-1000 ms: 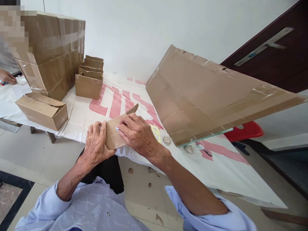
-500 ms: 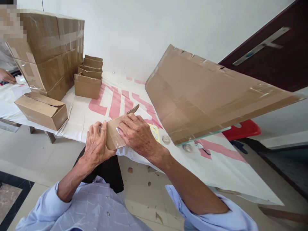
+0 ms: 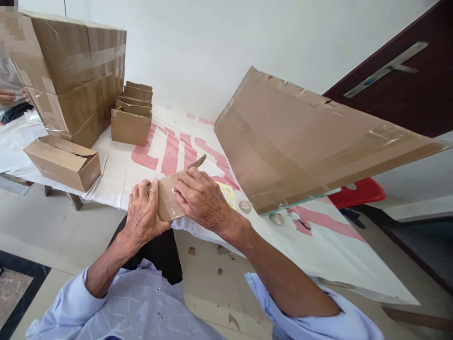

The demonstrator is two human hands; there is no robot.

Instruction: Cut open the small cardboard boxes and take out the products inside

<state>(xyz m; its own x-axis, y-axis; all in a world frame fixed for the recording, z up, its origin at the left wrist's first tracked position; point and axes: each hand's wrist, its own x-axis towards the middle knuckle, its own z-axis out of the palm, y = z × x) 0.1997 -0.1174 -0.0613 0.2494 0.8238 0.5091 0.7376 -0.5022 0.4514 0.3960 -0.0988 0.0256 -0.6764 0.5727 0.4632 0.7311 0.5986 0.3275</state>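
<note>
Brown cardboard forms the small rectangular box under handling, which is held at the near long edge of the table covered in white cloth with pink lettering; one flap stands up at its far end. Whether it rests on the table cannot be told.

Left hand: half closed, fingers curled around the box's left end, with firm hold of it. Right hand: fingers bent and bunched against the box's upper face. A small white piece shows at its fingertips; whether it is pinched or stuck to the cardboard cannot be told.

Beyond the right hand, near the same edge, lies a yellow sheet bearing small white labels. Just beside it is a round clear roll; a second round clear roll lies further right, in front of a large brown cardboard panel standing aslant.

Toward the table's left end, a long brown cardboard box with flaps folded over lies at the near edge. Behind it rise large taped brown cartons, with open-topped brown cardboard boxes at their right.
</note>
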